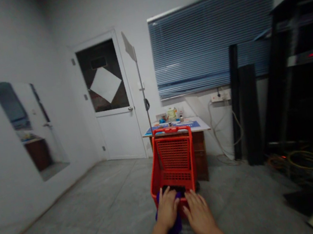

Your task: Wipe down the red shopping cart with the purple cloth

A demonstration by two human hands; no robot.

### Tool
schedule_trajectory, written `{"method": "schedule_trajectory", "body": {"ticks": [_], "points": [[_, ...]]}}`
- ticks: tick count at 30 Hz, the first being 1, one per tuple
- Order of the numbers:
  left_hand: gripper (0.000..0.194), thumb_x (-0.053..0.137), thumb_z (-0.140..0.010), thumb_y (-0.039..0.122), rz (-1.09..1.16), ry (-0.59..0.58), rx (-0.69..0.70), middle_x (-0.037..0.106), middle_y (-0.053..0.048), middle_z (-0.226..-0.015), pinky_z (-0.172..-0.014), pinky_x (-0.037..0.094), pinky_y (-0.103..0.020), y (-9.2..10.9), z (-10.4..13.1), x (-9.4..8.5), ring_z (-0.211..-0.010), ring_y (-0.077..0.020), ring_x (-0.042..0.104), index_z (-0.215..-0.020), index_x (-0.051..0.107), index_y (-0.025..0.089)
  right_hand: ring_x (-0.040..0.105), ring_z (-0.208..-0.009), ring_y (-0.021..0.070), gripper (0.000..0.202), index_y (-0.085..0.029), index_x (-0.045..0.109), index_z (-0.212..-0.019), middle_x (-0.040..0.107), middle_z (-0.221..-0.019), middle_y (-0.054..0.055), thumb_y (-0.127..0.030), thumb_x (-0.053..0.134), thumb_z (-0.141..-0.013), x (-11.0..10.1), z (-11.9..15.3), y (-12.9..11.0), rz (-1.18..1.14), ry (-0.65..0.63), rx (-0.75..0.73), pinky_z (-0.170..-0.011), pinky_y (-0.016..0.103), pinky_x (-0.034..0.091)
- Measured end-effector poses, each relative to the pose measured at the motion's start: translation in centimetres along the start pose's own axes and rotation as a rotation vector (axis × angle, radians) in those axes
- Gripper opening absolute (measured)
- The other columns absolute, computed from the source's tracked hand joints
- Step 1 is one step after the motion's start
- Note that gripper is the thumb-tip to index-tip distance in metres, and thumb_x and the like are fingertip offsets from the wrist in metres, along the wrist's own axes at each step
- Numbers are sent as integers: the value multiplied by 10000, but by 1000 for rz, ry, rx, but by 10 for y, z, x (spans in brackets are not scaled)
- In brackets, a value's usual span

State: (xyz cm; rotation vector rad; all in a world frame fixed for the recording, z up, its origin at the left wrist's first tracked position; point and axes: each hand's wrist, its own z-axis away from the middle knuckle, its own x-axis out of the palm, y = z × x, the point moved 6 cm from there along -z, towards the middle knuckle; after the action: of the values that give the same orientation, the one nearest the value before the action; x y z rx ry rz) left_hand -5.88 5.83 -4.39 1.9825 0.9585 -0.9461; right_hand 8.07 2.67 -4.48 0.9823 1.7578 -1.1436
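A red plastic shopping cart (176, 155) stands in front of me at the lower middle. Over its near edge hangs a purple cloth (175, 224). My left hand (168, 208) rests on the cloth at the cart's near rim, fingers apart and pointing forward. To its right, my right hand (198, 211) lies on the same rim with its fingers stretched out. Something dark lies in the cart just beyond my fingers; its shape is unclear.
Behind the cart is a desk (205, 125) with small items. A white door (117, 135) and a mirror (32, 128) are to the left. Black panels (251, 117), loose cables (306, 160) and a dark rack stand right. Grey floor (109, 211) surrounds the cart.
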Motion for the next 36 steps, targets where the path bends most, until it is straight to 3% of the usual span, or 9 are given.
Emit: {"method": "schedule_trajectory", "body": {"ticks": [6,10,16,20,24,27,32,36], "points": [[344,410,-963,189,-16,-6,-40,630,-37,-1287,-1174,194,-558,-11,5,-14,-1285,-206,491,-1264,569,238,194,-1447,224,574,-181,359,-1470,265,-1549,23,-436,296,-959,-14,-5,5,-4,-29,-37,-1188,435,144],[321,417,-964,193,-48,15,-66,633,-49,-1274,-1168,218,-548,-8,3,-10,-1262,-206,513,-1240,580,226,158,-1455,191,585,-178,308,-1489,188,-1569,3,-407,305,-950,-14,-8,10,-16,-78,-78,-1186,400,145],[374,411,-970,209,-39,-5,34,601,-61,-1323,-1169,228,-523,17,-2,6,-1291,-207,483,-1330,513,223,144,-1457,190,590,-176,300,-1491,184,-1573,20,-421,304,-955,-9,-7,13,-23,-70,-54,-1185,403,133],[379,416,-979,247,-53,-50,88,590,-41,-1343,-1174,199,-535,7,1,-4,-1329,-205,443,-1350,494,260,142,-1457,185,583,-194,286,-1496,176,-1573,10,-420,293,-959,-12,-6,12,-23,-94,-86,-1187,409,121],[356,400,-984,259,-86,-22,-5,603,-31,-1327,-1166,203,-563,-9,4,-12,-1332,-223,441,-1316,526,259,137,-1458,191,588,-217,259,-1505,161,-1576,0,-406,315,-951,-9,-7,8,-39,-86,-95,-1182,411,144],[363,363,-982,227,-98,28,-83,605,-66,-1321,-1150,228,-584,-1,3,-4,-1324,-250,450,-1290,556,217,129,-1458,187,597,-193,247,-1508,165,-1577,17,-434,290,-963,-2,-9,7,-56,-71,-79,-1176,399,169],[382,370,-977,228,-74,14,-30,590,-76,-1338,-1161,217,-566,25,0,11,-1336,-246,436,-1325,527,211,145,-1456,188,613,-192,248,-1508,191,-1573,32,-489,274,-972,-1,-10,12,-55,-52,-74,-1173,397,185],[366,378,-986,257,-92,-12,-26,599,-44,-1332,-1170,197,-553,10,1,2,-1341,-232,431,-1319,531,242,145,-1456,183,607,-201,238,-1510,181,-1575,25,-473,289,-971,-4,-8,15,-47,-72,-94,-1173,395,187]]}}
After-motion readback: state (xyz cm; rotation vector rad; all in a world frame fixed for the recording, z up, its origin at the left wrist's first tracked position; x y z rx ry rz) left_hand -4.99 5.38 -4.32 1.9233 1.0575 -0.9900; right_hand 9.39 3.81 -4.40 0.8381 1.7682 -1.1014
